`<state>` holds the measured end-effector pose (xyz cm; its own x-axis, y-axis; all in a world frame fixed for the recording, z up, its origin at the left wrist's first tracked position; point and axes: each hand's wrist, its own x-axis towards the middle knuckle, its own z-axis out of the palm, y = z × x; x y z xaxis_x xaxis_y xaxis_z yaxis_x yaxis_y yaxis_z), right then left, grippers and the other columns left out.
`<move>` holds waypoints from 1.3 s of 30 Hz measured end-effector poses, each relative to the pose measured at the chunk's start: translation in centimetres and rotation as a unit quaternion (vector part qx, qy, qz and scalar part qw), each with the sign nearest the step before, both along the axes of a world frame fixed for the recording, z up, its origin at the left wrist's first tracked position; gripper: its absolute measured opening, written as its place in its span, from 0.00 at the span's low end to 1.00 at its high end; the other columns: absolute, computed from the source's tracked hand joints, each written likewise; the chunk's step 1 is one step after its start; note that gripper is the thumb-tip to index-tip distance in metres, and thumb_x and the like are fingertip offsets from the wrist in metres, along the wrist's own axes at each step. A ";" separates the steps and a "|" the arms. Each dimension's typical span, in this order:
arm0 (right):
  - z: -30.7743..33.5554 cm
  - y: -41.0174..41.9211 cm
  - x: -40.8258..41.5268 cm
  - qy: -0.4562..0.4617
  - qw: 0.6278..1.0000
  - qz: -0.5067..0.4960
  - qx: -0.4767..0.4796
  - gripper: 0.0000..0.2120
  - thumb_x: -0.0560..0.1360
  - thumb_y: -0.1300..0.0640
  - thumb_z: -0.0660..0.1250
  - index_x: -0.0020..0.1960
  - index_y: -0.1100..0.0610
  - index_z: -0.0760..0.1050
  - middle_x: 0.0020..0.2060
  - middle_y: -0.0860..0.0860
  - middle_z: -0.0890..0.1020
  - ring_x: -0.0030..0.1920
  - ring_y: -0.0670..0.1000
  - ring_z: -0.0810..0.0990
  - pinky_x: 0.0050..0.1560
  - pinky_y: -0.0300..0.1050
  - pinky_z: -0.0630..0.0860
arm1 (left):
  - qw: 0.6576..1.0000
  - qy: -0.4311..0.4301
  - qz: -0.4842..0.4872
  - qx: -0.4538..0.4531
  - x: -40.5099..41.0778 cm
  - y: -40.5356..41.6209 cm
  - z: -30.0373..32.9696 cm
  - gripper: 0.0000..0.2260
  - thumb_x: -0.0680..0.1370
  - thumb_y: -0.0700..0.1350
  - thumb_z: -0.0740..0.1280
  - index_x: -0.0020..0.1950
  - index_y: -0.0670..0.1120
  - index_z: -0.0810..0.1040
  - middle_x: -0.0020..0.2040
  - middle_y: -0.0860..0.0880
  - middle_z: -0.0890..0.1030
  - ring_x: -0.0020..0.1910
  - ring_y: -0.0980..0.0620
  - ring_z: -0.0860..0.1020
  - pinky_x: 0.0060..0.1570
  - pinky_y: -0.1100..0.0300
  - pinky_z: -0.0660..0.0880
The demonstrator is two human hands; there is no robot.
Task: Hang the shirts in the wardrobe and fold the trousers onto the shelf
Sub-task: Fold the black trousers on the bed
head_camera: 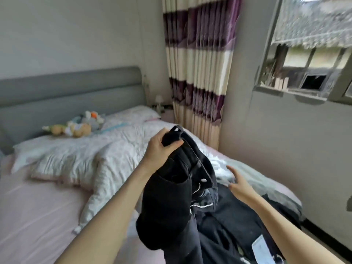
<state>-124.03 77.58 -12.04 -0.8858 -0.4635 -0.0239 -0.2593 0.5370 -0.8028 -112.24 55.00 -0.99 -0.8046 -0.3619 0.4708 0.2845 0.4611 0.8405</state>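
Fingers [172, 144] of one left hand [160, 149] around one pair of black trousers [171, 197]

Your left hand [162, 147] lifts trousers [177, 197] over bed [38, 216]; right hand [238, 184] beside them. Clothes pile [238, 221] below. Pillows [57, 157], toys [76, 126] far left; curtain [200, 63], window [308, 44] right.

Black trousers [171, 197] hang from my left hand [159, 147], which grips the waistband above the bed; the fly is unzipped, its metal button and zip showing. More dark clothing [234, 221] lies heaped on the mattress just beneath them.
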 end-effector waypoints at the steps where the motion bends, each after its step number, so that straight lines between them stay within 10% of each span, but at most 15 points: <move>1: 0.7 0.1 -1.0 -0.014 1.000 -0.008 -0.023 0.31 0.73 0.73 0.58 0.73 0.59 0.58 0.72 0.56 0.63 0.60 0.51 0.73 0.57 0.39 0.71 | 1.000 0.021 -0.007 0.005 -0.5 0.0 2.0 0.11 0.73 0.37 0.71 0.38 0.51 0.73 0.32 0.62 0.78 0.33 0.67 0.75 0.37 0.75 0.69; 4: 3.4 -0.7 -2.7 -0.169 0.975 -0.002 -0.147 0.26 0.78 0.64 0.61 0.73 0.54 0.58 0.67 0.54 0.69 0.41 0.45 0.76 0.33 0.37 0.76 | 0.996 0.062 -0.048 0.036 -1.0 0.1 6.8 0.11 0.74 0.38 0.70 0.37 0.53 0.77 0.34 0.59 0.79 0.36 0.63 0.77 0.39 0.72 0.72; 7: 6.6 -1.8 -3.7 -0.265 0.937 0.024 -0.225 0.12 0.77 0.51 0.64 0.60 0.50 0.72 0.48 0.47 0.82 0.42 0.48 0.79 0.41 0.44 0.75 | 0.992 0.075 -0.082 0.057 -0.6 -0.5 9.7 0.10 0.75 0.40 0.69 0.37 0.55 0.79 0.35 0.57 0.80 0.38 0.60 0.78 0.40 0.69 0.74; 12: 11.7 -3.7 -3.3 -0.256 0.908 0.041 -0.328 0.03 0.74 0.66 0.65 0.44 0.66 0.75 0.29 0.57 0.81 0.26 0.51 0.80 0.25 0.39 0.75 | 0.996 0.062 0.030 0.053 -0.2 -2.4 10.4 0.06 0.74 0.43 0.70 0.40 0.54 0.79 0.38 0.55 0.82 0.40 0.57 0.81 0.42 0.65 0.74; 16: 12.0 -2.8 -2.4 -0.318 0.845 0.261 -0.340 0.15 0.73 0.66 0.62 0.59 0.62 0.76 0.50 0.58 0.83 0.50 0.57 0.82 0.48 0.48 0.79 | 0.991 0.078 0.080 0.078 0.3 -3.0 9.2 0.08 0.75 0.38 0.68 0.43 0.52 0.79 0.37 0.56 0.82 0.39 0.57 0.80 0.42 0.67 0.75; 21: 7.9 -3.7 -2.1 0.059 0.973 0.093 -0.202 0.22 0.70 0.73 0.66 0.56 0.51 0.71 0.51 0.54 0.75 0.47 0.47 0.75 0.45 0.29 0.71 | 0.991 0.027 -0.042 0.122 2.0 -3.3 8.6 0.14 0.75 0.34 0.64 0.41 0.51 0.84 0.37 0.54 0.83 0.38 0.58 0.80 0.40 0.68 0.76; 24: 6.7 -4.5 -2.9 0.157 0.966 0.187 -0.083 0.51 0.68 0.63 0.74 0.73 0.43 0.42 0.69 0.43 0.52 0.69 0.41 0.55 0.67 0.33 0.54 | 0.986 -0.004 -0.090 0.143 2.5 -3.4 8.4 0.16 0.75 0.33 0.63 0.39 0.52 0.84 0.37 0.55 0.82 0.39 0.59 0.80 0.42 0.68 0.76; 29: 8.7 -6.6 -3.4 0.369 0.880 0.276 0.118 0.53 0.69 0.42 0.70 0.70 0.39 0.28 0.73 0.41 0.34 0.74 0.44 0.35 0.72 0.46 0.43 | 0.962 -0.036 -0.171 0.211 3.4 -4.3 8.2 0.07 0.64 0.43 0.76 0.40 0.50 0.85 0.37 0.53 0.83 0.38 0.57 0.81 0.40 0.65 0.77; 35: 10.6 -10.7 -0.9 0.313 0.853 0.385 0.160 0.44 0.65 0.40 0.73 0.73 0.47 0.54 0.76 0.47 0.44 0.75 0.49 0.37 0.74 0.54 0.42 | 0.950 -0.042 -0.179 0.254 4.8 -5.3 8.1 0.07 0.64 0.41 0.74 0.40 0.50 0.85 0.38 0.51 0.83 0.38 0.56 0.82 0.41 0.64 0.78; 39: 10.4 -12.4 -0.3 0.203 0.890 0.396 0.094 0.55 0.65 0.43 0.74 0.75 0.44 0.36 0.76 0.50 0.51 0.76 0.51 0.45 0.74 0.58 0.45 | 0.950 -0.034 -0.168 0.261 5.7 -5.6 8.6 0.14 0.56 0.44 0.81 0.39 0.49 0.85 0.37 0.51 0.83 0.38 0.56 0.82 0.41 0.64 0.78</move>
